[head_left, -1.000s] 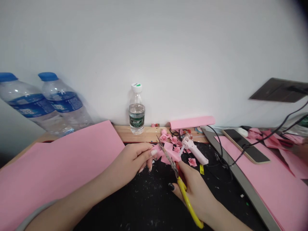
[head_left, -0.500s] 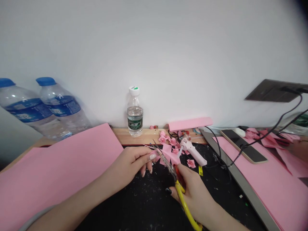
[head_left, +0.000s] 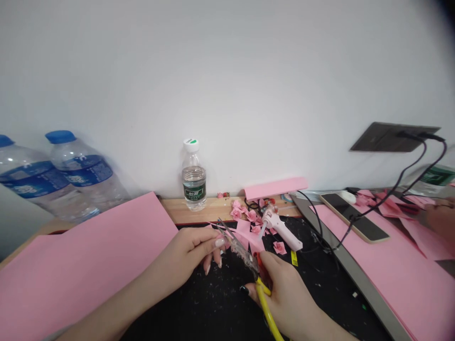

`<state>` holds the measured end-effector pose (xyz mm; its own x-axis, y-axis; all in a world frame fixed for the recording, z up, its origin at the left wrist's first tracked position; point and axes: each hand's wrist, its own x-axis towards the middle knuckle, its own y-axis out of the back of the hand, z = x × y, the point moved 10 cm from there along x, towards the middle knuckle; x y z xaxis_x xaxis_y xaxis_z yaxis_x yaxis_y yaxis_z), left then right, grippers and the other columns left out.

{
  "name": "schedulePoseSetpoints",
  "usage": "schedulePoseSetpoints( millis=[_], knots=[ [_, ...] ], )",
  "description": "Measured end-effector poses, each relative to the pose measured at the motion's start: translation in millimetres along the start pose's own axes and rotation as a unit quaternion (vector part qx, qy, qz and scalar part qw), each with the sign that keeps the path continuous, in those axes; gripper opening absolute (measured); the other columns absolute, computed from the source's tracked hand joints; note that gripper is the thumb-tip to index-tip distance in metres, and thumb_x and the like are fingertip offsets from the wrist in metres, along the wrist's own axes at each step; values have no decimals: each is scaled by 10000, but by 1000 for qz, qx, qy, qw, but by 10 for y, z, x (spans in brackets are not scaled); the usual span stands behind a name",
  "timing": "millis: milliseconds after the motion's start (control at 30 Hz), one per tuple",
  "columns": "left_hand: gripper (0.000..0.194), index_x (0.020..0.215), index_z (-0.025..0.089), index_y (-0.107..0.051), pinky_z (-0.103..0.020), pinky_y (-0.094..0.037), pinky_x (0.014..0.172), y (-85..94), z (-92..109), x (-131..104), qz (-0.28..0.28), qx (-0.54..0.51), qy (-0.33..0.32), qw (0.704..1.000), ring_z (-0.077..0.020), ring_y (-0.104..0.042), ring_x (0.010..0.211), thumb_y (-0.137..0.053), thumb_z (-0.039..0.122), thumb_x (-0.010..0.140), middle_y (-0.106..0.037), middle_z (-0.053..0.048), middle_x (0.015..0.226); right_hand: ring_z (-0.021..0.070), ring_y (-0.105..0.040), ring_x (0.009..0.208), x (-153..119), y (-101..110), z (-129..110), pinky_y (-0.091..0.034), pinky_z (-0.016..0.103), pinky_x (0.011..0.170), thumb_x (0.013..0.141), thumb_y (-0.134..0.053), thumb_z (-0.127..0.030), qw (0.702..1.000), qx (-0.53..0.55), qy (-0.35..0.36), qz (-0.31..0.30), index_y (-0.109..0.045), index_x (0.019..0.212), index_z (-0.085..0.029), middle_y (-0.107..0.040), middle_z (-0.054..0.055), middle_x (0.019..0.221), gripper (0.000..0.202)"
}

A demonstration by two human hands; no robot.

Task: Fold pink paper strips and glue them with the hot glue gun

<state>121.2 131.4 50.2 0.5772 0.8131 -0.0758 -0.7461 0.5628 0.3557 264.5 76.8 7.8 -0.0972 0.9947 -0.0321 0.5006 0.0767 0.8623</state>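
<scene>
My left hand (head_left: 199,251) pinches a small piece of pink paper (head_left: 212,224) between thumb and fingers. In my right hand (head_left: 280,284) are scissors (head_left: 263,305) with yellow and red handles. Their slightly parted blades point up and left, right beside my left fingertips, at the paper. Behind the blades lie pink paper squares (head_left: 243,227) and several folded pink paper flowers (head_left: 279,247). A white glue gun (head_left: 287,235) rests to the right of them.
Bottles with blue caps (head_left: 85,168) stand at the left behind a large pink sheet (head_left: 106,251). A small water bottle (head_left: 194,182) is by the wall. At right are a phone (head_left: 355,219), black cables (head_left: 398,184), pink sheets and another person's hand (head_left: 441,215).
The view has shifted slightly, so most things sit a little lower and to the left. The scissors' blades have moved nearer to my left fingertips and the paper. Both hands keep their hold.
</scene>
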Motion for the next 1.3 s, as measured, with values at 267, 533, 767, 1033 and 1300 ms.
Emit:
schedulePoseSetpoints(
  millis=[267,533,767,1033,1300],
  knots=[
    [326,680,175,-608,-205,-347,508,-9,-26,-3,1,-22,1,1000,-92,-479,478,-435,322,913,-550,48,552,154,-438,552,18,-13,-10,-292,252,503,742,-598,-367,1000,12,3,0,-383,695,-225,-513,1,676,262],
    [323,681,172,-607,-202,-335,498,-13,0,10,-2,-26,-1,1000,-89,-454,462,-430,301,918,-514,57,515,155,-439,560,1,-2,0,-295,254,513,742,-587,-354,1000,18,-4,-11,-377,685,-224,-493,-7,658,254],
    [343,693,169,-610,-208,-335,505,-14,-34,16,-9,-16,-1,1000,-93,-454,466,-425,341,924,-519,55,512,155,-432,561,16,-10,0,-295,259,519,749,-574,-356,1000,14,-6,-14,-382,681,-222,-499,-2,657,244],
    [360,666,161,-611,-197,-313,484,-10,-12,25,-7,-14,3,1000,-88,-444,453,-429,349,914,-505,55,493,133,-380,541,22,-40,29,-266,249,512,774,-566,-383,1000,28,-1,-9,-332,643,-226,-452,-25,616,310],
    [426,627,161,-603,-214,-335,490,87,-43,-10,33,-46,35,998,-104,-472,454,-441,425,919,-532,27,489,137,-380,567,53,107,-15,-308,246,521,754,-610,-413,986,144,67,53,-371,778,-227,-433,-40,660,304]
  ],
)
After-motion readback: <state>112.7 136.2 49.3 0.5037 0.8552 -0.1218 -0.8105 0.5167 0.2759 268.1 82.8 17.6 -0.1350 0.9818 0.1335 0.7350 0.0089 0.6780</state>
